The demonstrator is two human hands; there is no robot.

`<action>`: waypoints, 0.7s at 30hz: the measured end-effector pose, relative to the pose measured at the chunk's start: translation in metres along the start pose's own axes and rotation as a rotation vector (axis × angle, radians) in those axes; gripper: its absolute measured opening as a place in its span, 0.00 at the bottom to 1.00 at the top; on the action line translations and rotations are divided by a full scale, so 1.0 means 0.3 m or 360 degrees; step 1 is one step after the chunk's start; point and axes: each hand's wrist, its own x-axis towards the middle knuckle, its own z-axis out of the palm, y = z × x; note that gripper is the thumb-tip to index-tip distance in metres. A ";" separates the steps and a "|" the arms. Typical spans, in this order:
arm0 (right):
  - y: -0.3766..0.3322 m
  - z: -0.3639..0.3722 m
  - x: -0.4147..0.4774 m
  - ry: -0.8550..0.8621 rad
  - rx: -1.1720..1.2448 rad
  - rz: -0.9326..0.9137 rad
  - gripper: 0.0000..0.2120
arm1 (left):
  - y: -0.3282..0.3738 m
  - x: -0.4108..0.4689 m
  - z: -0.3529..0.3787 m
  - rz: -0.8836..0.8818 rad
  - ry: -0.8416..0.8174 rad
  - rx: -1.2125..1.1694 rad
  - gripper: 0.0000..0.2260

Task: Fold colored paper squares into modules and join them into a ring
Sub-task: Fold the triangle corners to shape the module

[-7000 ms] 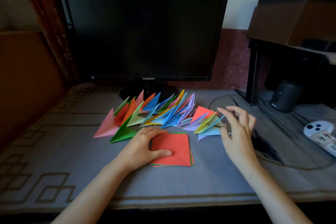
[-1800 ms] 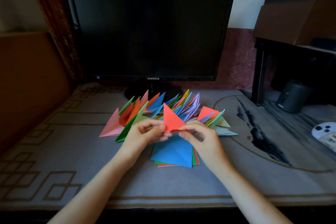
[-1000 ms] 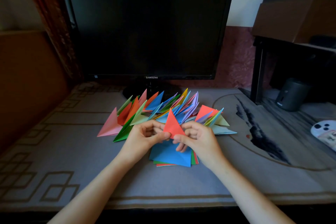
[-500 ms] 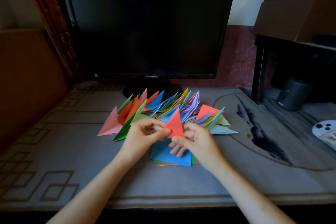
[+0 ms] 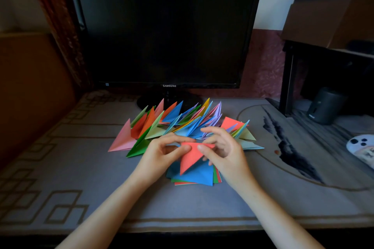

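A red paper folded into a triangle [image 5: 190, 156] hangs point-down between both hands, just above the desk. My left hand [image 5: 162, 155] pinches its upper left edge with thumb and fingers. My right hand [image 5: 223, 153] pinches its upper right edge. Under them lies a small stack of unfolded paper squares [image 5: 199, 176], blue on top with green and red edges showing. Behind the hands a row of several folded modules [image 5: 178, 122] in pink, green, orange, blue, yellow and purple stands in a fan.
A dark monitor [image 5: 164, 32] on its stand rises right behind the modules. A black shelf unit [image 5: 291, 79] with a brown cardboard box [image 5: 332, 12] is at the right, a dark cylinder [image 5: 323, 107] beneath it. A white game controller [image 5: 362, 147] lies at the right edge.
The red triangle, which pointed up half a second ago, has been turned over and now points down toward me. Both hands kept hold of it and dropped slightly.
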 end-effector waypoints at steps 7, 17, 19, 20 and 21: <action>0.008 -0.001 0.011 0.0105 0.0074 0.0031 0.10 | 0.003 -0.003 0.024 -0.0288 -0.0165 -0.0390 0.21; 0.010 -0.027 0.004 0.0070 0.0053 0.0202 0.10 | -0.011 0.006 0.025 -0.0301 -0.0086 -0.0376 0.13; 0.011 -0.029 0.004 0.0067 0.0034 0.0226 0.11 | -0.016 0.006 0.023 -0.0301 -0.0089 -0.0356 0.14; 0.011 -0.030 0.004 0.0059 0.0016 0.0231 0.11 | -0.018 0.007 0.021 -0.0299 -0.0089 -0.0341 0.14; 0.011 -0.032 0.004 0.0054 0.0000 0.0233 0.12 | -0.020 0.007 0.019 -0.0293 -0.0089 -0.0322 0.14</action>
